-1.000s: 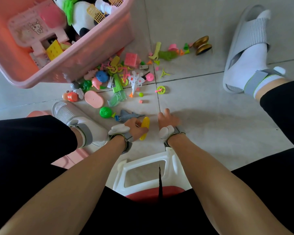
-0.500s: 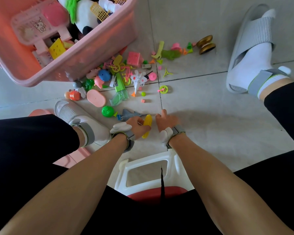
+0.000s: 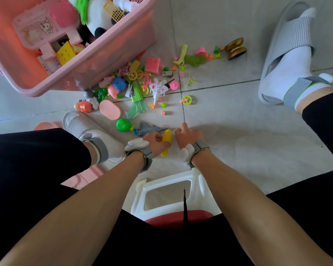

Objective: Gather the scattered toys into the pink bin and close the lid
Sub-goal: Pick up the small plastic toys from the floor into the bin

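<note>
Head view, hands: both of mine are low over the floor tiles (image 3: 229, 131), just in front of the white stool (image 3: 167, 191) I sit on
Left hand (image 3: 155, 142): my fingers curl round the yellow toy corn (image 3: 166, 140), which lies on the floor under my grip
Right hand (image 3: 186, 135): fingers curled in with one finger poking forward toward the tile joint; I cannot tell whether it pinches something small or holds nothing
Pink bin (image 3: 108, 60): sits at the upper left, open, well apart from my hands, with the toy pile touching its near wall
Already in the bin: a panda plush (image 3: 99, 18), a pink toy set (image 3: 38, 29) and a yellow block (image 3: 64, 52), among other pieces
Still on the floor: the grey jet (image 3: 150, 128) just beside my left hand, a green ball (image 3: 123, 124), a pink oval (image 3: 110, 109), a green water pistol (image 3: 137, 101), a white jet (image 3: 158, 88) and a gold yo-yo (image 3: 235, 48) off to the right, plus many tiny bits
Progress: I judge this an early stage; most of the scatter is left
Lid: not on the bin; the pink piece (image 3: 46, 125) by my left foot may be it, but I cannot tell
Writing: none I can read; the pink toy set carries a cartoon animal picture, and the white jet has small red markings
</note>
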`<act>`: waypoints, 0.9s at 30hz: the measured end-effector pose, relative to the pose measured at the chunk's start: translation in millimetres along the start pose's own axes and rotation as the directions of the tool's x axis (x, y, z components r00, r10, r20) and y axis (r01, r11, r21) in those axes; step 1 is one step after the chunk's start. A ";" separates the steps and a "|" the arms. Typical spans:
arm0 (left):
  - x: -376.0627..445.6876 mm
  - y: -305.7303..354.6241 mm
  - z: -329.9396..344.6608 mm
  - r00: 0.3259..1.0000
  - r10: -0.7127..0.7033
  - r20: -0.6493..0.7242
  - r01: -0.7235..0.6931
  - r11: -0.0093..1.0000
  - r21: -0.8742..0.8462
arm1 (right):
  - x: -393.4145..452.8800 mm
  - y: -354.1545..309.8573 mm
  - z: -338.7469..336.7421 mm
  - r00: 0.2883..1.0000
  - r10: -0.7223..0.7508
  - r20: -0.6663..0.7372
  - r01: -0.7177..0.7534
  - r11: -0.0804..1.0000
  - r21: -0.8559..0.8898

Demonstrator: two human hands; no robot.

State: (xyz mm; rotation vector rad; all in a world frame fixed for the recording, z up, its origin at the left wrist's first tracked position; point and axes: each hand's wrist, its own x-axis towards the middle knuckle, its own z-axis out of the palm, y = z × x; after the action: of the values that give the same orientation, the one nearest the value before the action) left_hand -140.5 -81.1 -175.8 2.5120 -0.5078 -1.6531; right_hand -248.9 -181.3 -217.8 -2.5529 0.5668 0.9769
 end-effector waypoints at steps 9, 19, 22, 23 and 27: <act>2.7 -6.7 1.2 1.000 -0.002 0.018 0.003 1.000 -0.027 | 12.1 -5.1 8.0 0.988 0.104 -0.110 -0.092 0.990 0.107; 4.3 -11.4 1.5 1.000 -0.012 0.016 0.013 0.999 -0.038 | 2.8 -11.4 -11.5 0.985 0.170 -0.037 -0.167 0.983 0.074; 4.3 -11.6 0.4 1.000 -0.006 0.020 0.007 0.999 -0.035 | 2.8 -10.0 0.9 0.995 0.088 0.036 -0.091 0.992 0.083; 3.5 -11.4 0.0 1.000 -0.004 0.021 0.005 0.999 -0.040 | 2.2 -8.6 1.9 0.993 0.072 0.098 -0.083 0.990 0.111; 0.2 -8.7 -1.8 1.000 0.008 0.010 -0.008 0.999 -0.052 | 8.1 1.6 -0.6 0.976 0.095 0.195 -0.147 0.951 0.271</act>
State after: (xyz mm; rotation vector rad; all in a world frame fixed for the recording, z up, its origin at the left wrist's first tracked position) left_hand -136.8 -73.2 -177.4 2.4631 -0.4691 -1.6548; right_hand -243.8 -184.9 -223.3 -2.1727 0.7599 1.0690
